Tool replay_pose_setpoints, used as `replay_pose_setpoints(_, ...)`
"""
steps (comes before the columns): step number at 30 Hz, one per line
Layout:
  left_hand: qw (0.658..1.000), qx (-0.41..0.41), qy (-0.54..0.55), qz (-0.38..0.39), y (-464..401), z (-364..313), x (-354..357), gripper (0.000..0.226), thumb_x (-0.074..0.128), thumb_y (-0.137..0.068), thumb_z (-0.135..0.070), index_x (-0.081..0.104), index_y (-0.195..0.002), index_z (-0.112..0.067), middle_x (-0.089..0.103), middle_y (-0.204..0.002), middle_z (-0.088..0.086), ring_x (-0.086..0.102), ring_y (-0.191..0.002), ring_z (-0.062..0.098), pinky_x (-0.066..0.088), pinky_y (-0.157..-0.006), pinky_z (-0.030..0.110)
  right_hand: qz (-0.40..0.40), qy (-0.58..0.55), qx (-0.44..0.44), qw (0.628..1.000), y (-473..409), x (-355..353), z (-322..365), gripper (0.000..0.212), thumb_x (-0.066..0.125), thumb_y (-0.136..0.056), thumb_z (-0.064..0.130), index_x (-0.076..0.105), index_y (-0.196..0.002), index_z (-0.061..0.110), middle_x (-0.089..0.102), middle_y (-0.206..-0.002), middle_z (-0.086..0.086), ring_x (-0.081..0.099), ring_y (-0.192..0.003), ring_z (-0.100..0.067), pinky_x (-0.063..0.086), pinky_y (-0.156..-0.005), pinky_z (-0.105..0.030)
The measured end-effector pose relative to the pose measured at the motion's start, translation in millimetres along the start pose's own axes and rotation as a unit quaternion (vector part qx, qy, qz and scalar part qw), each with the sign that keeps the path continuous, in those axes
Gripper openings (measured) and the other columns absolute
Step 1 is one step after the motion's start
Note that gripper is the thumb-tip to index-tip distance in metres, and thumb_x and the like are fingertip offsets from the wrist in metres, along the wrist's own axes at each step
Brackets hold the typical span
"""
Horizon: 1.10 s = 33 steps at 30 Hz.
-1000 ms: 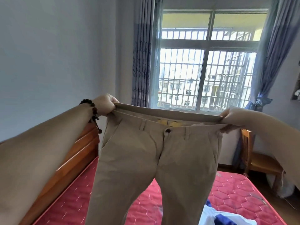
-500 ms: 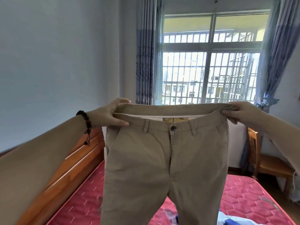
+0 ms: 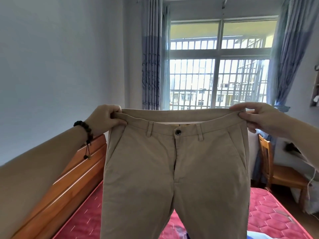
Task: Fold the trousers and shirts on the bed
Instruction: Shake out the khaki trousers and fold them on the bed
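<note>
Trousers [image 3: 174, 169] hang in air above bed [image 3: 269, 211]; left hand [image 3: 105, 118] & right hand [image 3: 259, 118] each pinch a waistband corner; soft, light, floppy cloth, prob. best gripped at waistband.

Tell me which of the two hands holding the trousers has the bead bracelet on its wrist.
The left hand, gripping the waistband corner of the khaki trousers. Dark beads circle its wrist; the right hand, pinching the other corner, has a bare wrist.
</note>
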<state>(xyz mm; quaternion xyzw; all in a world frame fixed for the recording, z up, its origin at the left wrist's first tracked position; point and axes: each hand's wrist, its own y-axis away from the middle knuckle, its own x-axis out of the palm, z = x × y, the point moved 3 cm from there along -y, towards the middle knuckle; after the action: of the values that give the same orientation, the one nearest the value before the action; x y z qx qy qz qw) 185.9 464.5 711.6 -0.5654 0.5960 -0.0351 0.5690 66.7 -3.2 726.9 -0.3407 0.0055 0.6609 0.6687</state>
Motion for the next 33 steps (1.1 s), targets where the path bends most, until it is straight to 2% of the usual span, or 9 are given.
replay_pose_setpoints(6, 1.0, -0.021, 0.002, 0.015, -2.9, 6.9, -1.1, 0.026, 0.078, -0.078, -0.013, 0.057, -0.068, -0.003, 0.047, -0.06, 0.004, 0.042, -0.059, 0.015, 0.034, -0.056, 0.024, 0.093, 0.116, 0.071, 0.986, 2.8, 1.6, 13.3, 0.01, 0.061, -0.087, 0.009, 0.066, -0.095, 0.005, 0.058, -0.06, -0.012, 0.053, -0.047, -0.02, 0.048, -0.05, -0.025)
replay_pose_setpoints(10, 0.999, -0.014, -0.022, 0.028, -10.5, 2.8, -8.9, 0.026, 0.077, -0.079, -0.011, 0.057, -0.071, 0.004, 0.047, -0.06, 0.006, 0.041, -0.059, 0.017, 0.033, -0.055, 0.025, 0.088, 0.177, 0.082, 0.977, -1.8, 3.4, 14.9, 0.009, 0.059, -0.091, 0.006, 0.057, -0.087, -0.002, 0.06, -0.064, -0.01, 0.055, -0.055, -0.018, 0.05, -0.058, -0.027)
replay_pose_setpoints(12, 0.999, 0.002, -0.031, 0.015, -20.6, -2.8, -22.0, 0.026, 0.077, -0.079, -0.011, 0.055, -0.07, 0.001, 0.046, -0.059, 0.003, 0.04, -0.058, 0.016, 0.032, -0.055, 0.024, 0.032, 0.188, 0.032, 0.981, -11.7, -5.6, 21.9, 0.008, 0.058, -0.092, 0.004, 0.058, -0.084, 0.001, 0.061, -0.07, -0.006, 0.056, -0.065, -0.014, 0.049, -0.065, -0.027)
replay_pose_setpoints(16, 0.989, 0.061, 0.012, -0.136, -38.5, -19.1, -45.2, 0.029, 0.076, -0.078, -0.007, 0.05, -0.067, -0.011, 0.05, -0.057, -0.007, 0.048, -0.054, 0.003, 0.034, -0.053, 0.007, -0.189, 0.128, -0.086, 0.97, -25.5, -11.6, 22.2, 0.02, 0.054, -0.094, 0.0, 0.054, -0.078, 0.011, 0.057, -0.072, -0.006, 0.054, -0.065, -0.007, 0.046, -0.067, -0.018)
replay_pose_setpoints(19, 0.997, 0.031, -0.059, -0.037, -38.4, -19.0, -23.9, 0.037, 0.077, -0.077, -0.008, 0.045, -0.061, -0.018, 0.046, -0.055, -0.006, 0.046, -0.057, 0.014, 0.034, -0.054, 0.022, -0.138, 0.35, -0.001, 0.927, -31.9, 9.5, -6.1, 0.026, 0.059, -0.092, 0.004, 0.051, -0.07, 0.015, 0.054, -0.067, 0.0, 0.052, -0.069, -0.022, 0.032, -0.06, -0.032)
replay_pose_setpoints(21, 0.995, 0.015, -0.094, 0.024, -38.2, -11.6, -11.6, 0.04, 0.077, -0.077, -0.008, 0.042, -0.059, -0.018, 0.042, -0.054, -0.002, 0.04, -0.057, 0.018, 0.028, -0.055, 0.029, -0.136, 0.387, 0.019, 0.912, -36.3, 7.0, -10.5, 0.021, 0.061, -0.091, 0.006, 0.052, -0.073, 0.011, 0.053, -0.067, -0.002, 0.051, -0.072, -0.027, 0.033, -0.062, -0.035)
replay_pose_setpoints(25, 0.995, -0.032, 0.086, -0.035, -43.3, -0.6, -22.5, 0.028, 0.076, -0.08, -0.008, 0.051, -0.066, -0.014, 0.056, -0.065, 0.003, 0.051, -0.065, 0.015, 0.045, -0.063, 0.027, -0.216, 0.142, -0.019, 0.966, -35.9, -8.3, 6.7, 0.021, 0.055, -0.095, 0.007, 0.051, -0.076, 0.014, 0.053, -0.068, -0.003, 0.051, -0.067, -0.019, 0.047, -0.068, -0.036)
replay_pose_setpoints(30, 0.931, -0.097, 0.34, 0.089, -32.6, 5.8, -16.9, 0.015, 0.068, -0.079, -0.007, 0.055, -0.086, -0.01, 0.064, -0.077, 0.002, 0.065, -0.07, 0.009, 0.054, -0.061, 0.02, -0.13, -0.114, 0.003, 0.985, -23.3, -2.8, 13.3, 0.012, 0.06, -0.087, 0.029, 0.058, -0.076, 0.025, 0.059, -0.065, 0.005, 0.056, -0.057, -0.006, 0.051, -0.052, -0.019)
replay_pose_setpoints(33, 0.886, -0.154, 0.393, 0.19, -25.1, 16.1, -11.2, 0.04, 0.07, -0.078, -0.009, 0.054, -0.114, -0.005, 0.066, -0.107, 0.015, 0.069, -0.096, 0.021, 0.059, -0.078, 0.032, -0.119, -0.166, 0.0, 0.979, -20.4, -1.7, 9.6, 0.009, 0.06, -0.086, 0.026, 0.06, -0.077, 0.026, 0.061, -0.068, 0.005, 0.055, -0.055, -0.006, 0.047, -0.048, -0.016)
